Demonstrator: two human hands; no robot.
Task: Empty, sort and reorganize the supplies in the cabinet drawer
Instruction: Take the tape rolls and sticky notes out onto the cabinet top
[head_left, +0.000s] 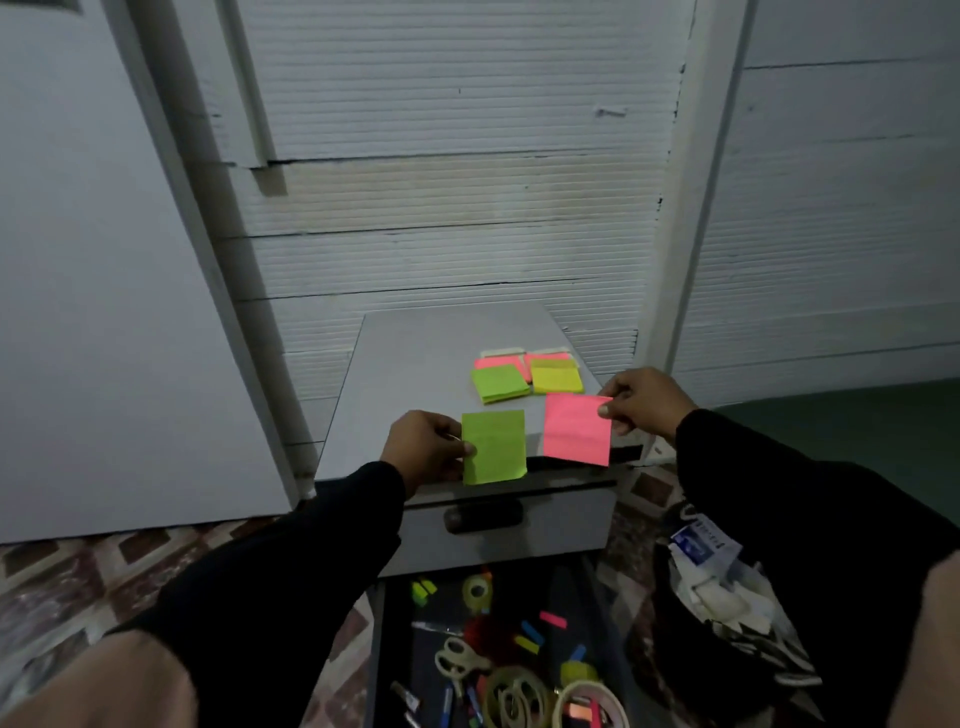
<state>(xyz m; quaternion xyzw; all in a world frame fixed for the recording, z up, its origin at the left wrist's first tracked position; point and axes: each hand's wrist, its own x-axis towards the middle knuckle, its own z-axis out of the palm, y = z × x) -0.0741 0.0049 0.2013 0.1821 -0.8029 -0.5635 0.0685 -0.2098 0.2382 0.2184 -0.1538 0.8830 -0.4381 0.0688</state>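
Low in the frame the open drawer (498, 649) shows scissors (457, 662) and tape rolls, while above it our left hand (423, 449) pinches a green note pad (493, 447) and our right hand (644, 400) a pink note pad (576, 428) over the cabinet top (415, 364), below sorted pads (524, 376).

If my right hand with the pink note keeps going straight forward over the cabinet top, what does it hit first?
Probably the yellow sticky pad, just beyond the pink note that your right hand pinches. Depth is unclear, so it might pass above.
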